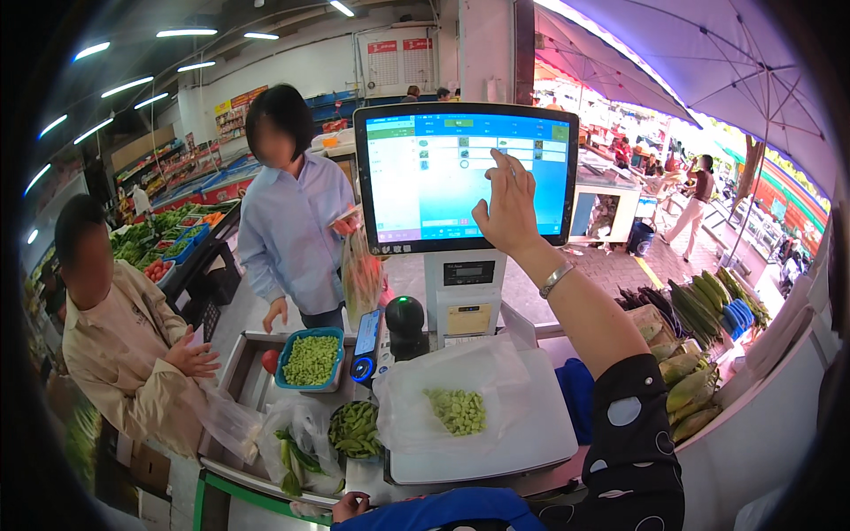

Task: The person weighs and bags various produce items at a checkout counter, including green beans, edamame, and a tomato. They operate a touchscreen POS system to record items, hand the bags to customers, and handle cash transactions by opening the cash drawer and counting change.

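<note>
My right hand [508, 199] reaches up to a touchscreen [392, 192], its forefinger at the tiles in the upper part. Nothing is in that hand and its fingers are apart. Below the screen, a clear plastic bag [405, 391] with chopped green pieces [458, 411], perhaps beans, lies on the flat white plate of a weighing scale [524, 425]. At the counter's front edge rests my left hand [350, 508], fingers curled and partly hidden by my blue apron; what it holds, if anything, does not show.
Left of the scale stand a bowl of green pods [355, 428], a bag of green vegetables [299, 458], a blue basket [282, 365] of shelled beans and a tomato [269, 361]. Two people face the counter. A black scanner [405, 322] rises behind the scale. Corn [690, 391] lies right.
</note>
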Tool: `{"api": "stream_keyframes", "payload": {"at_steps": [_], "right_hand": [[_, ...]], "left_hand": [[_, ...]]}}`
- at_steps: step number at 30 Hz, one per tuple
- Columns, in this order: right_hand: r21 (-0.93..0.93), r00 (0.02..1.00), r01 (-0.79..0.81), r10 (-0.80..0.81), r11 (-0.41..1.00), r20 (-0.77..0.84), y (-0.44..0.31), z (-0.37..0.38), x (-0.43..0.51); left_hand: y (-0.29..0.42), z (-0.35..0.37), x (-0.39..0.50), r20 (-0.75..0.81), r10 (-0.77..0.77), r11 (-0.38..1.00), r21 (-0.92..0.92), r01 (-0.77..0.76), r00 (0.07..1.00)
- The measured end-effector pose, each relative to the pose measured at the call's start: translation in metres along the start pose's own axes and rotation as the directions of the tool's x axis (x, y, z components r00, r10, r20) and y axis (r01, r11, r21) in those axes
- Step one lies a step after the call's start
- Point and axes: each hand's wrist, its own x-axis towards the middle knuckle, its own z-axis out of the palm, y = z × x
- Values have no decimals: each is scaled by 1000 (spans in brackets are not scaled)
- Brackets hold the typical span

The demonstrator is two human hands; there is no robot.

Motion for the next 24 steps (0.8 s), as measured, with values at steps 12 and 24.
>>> {"api": "stream_keyframes", "payload": {"at_steps": [12,24], "right_hand": [[-14,1000,7,-7,1000,-15,12,2,9],[338,956,-139,37,931,291,-51,-71,-20]], "left_hand": [[18,-11,6,126,-83,995,-51,90,989],[135,-72,40,80,62,968,-249,-40,995]]}}
